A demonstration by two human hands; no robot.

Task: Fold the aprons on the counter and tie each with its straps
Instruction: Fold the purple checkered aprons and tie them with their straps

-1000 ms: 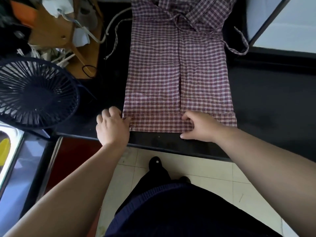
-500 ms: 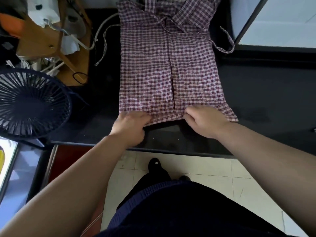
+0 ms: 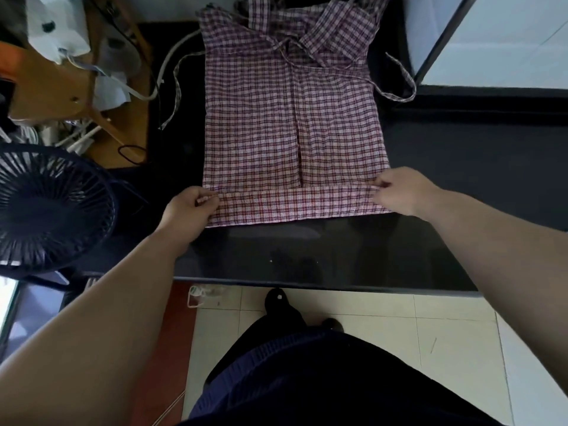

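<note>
A red and white checked apron (image 3: 292, 124) lies flat on the black counter (image 3: 322, 256), both sides folded in to meet at a centre seam. Its near hem is turned over into a narrow band (image 3: 295, 202). My left hand (image 3: 192, 206) pinches the band's left end. My right hand (image 3: 399, 190) pinches the right end. A loose strap (image 3: 176, 87) trails off the apron's left side, and another strap (image 3: 399, 81) loops out on the right. More checked cloth (image 3: 332, 29) is bunched at the far end.
A dark blue fan (image 3: 49, 207) stands at the left by the counter edge. Behind it a wooden stand (image 3: 61, 87) holds cables and white parts. A white panel (image 3: 498, 38) rises at the far right. Tiled floor (image 3: 399, 327) lies below the counter's front edge.
Both hands gripped the apron's near hem, lifted it and turned it away from me into a narrow band. They then slid apart to the band's two ends.
</note>
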